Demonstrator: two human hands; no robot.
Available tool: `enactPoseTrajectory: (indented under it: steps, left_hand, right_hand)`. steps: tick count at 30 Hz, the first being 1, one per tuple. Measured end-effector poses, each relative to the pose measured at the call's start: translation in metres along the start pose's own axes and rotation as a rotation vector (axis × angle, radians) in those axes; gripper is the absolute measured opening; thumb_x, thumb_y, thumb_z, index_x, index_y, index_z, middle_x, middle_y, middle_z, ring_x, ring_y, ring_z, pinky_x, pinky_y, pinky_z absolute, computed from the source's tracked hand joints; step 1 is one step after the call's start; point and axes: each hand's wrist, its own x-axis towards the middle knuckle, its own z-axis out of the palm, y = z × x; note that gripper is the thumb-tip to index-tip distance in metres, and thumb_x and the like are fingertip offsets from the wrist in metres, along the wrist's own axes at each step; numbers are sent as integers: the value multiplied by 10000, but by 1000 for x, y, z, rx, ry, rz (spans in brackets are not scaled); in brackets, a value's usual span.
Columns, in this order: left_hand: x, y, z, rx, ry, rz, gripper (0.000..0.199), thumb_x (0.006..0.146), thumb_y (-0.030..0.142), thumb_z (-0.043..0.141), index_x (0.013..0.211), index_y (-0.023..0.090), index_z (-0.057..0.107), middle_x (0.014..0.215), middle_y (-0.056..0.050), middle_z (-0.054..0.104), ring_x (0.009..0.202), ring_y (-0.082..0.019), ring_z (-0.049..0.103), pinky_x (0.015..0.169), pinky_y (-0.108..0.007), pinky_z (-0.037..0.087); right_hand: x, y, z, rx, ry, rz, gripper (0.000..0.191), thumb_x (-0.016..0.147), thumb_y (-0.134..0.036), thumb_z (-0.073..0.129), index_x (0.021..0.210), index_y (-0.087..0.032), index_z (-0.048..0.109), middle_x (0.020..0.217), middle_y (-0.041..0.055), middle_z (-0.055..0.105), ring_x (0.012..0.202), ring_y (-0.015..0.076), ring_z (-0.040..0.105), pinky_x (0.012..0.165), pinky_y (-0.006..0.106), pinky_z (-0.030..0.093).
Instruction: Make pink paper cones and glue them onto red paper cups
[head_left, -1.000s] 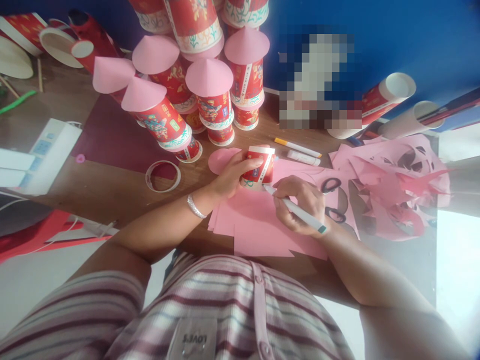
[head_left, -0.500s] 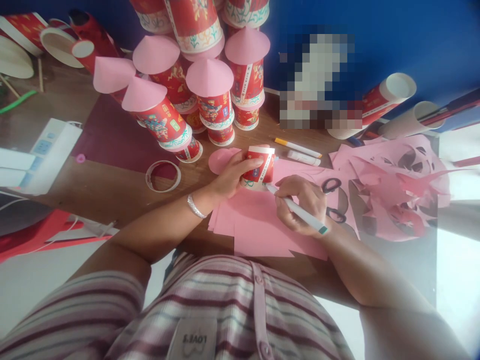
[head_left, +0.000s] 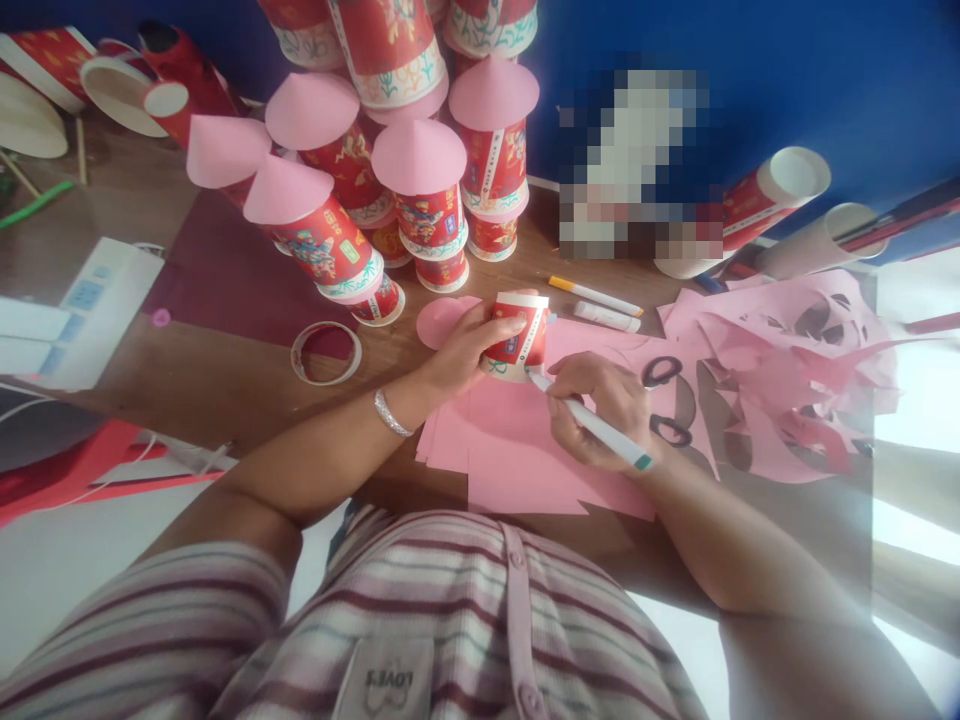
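Observation:
My left hand [head_left: 466, 345] is wrapped round a small red paper tube [head_left: 517, 328] with a white diagonal stripe; its fingers behind the tube are hidden. Green curly marks show on the tube's pale lower band. A white marker [head_left: 609, 434] with a green end is pinched in my right hand [head_left: 604, 405], its tip at that pale band. Pink paper sheets [head_left: 517, 470] lie under both hands. Beyond the tube are a yellow-capped marker [head_left: 596, 295] and a white marker [head_left: 607, 317]. Dark-handled scissors [head_left: 663, 372] lie right of my right hand.
Red paper towers with pink cone roofs [head_left: 418, 155] stand at the back. A cardboard ring [head_left: 325, 352] lies left of my hands, and a white power strip [head_left: 97, 315] farther left. Pink paper scraps [head_left: 795, 370] pile up at right, with upright tubes [head_left: 795, 180] behind.
The marker in my right hand has shifted slightly to the left along the tube's pale band. My left hand holds the tube in nearly the same place.

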Motion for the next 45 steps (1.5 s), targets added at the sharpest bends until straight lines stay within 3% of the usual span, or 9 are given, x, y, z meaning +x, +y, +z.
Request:
enactPoseTrajectory:
  steps: [15, 37, 45]
  left_hand:
    - [-2, 2, 0, 59, -99, 52, 306, 865, 450, 695, 1022, 187, 709, 754, -24, 717, 689, -168, 688, 669, -299, 552]
    - [-3, 2, -1, 127, -123, 65, 293, 909, 489, 667, 919, 197, 698, 766, -28, 718, 723, -190, 699, 699, -329, 583]
    - [-3, 2, 0, 87, -129, 71, 295, 920, 467, 667, 975, 180, 707, 780, -35, 725, 710, -180, 700, 711, -319, 570]
  right_hand:
    - [-2, 0, 2, 3, -10, -2, 270, 775, -39, 578, 938, -253, 559, 675, -36, 597, 587, 179, 648, 556, 309, 552]
    - [-2, -2, 2, 29, -42, 27, 252, 806, -59, 592, 961, -256, 569, 726, -14, 650, 640, 189, 688, 594, 312, 570]
    - [-1, -2, 2, 21, -15, 7, 248, 818, -52, 591, 963, -250, 555, 725, -13, 631, 623, 179, 675, 573, 308, 579]
